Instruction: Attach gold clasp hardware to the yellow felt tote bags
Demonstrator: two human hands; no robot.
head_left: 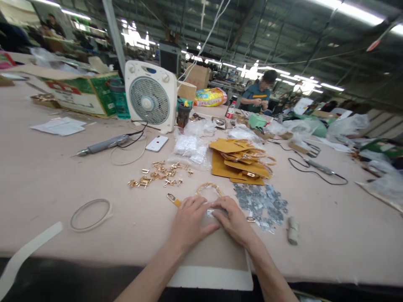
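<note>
My left hand [192, 218] lies on a flat grey-brown bag panel [220, 253], fingers stretched forward and thumb apart. From the other side my right hand [232, 219] bends over the same panel, its thumb and fingers at a small shiny metal plate [210, 213]. A yellow strap tab [172, 199] with a gold fitting sticks out past my left fingers. Behind both hands stands a looped yellow handle [209, 185]. A gold fitting [251, 219] shows beside my right wrist. Under the panel's near end is a white sheet [214, 277].
Gold fittings [163, 173] lie beyond my left hand, grey metal plates [262, 205] to the right. Yellow bag pieces [241, 157] are stacked behind. Corded tools [103, 145], a phone [157, 143], a fan [150, 97] and a tape ring [90, 214] occupy the table. A co-worker [256, 94] sits farther back.
</note>
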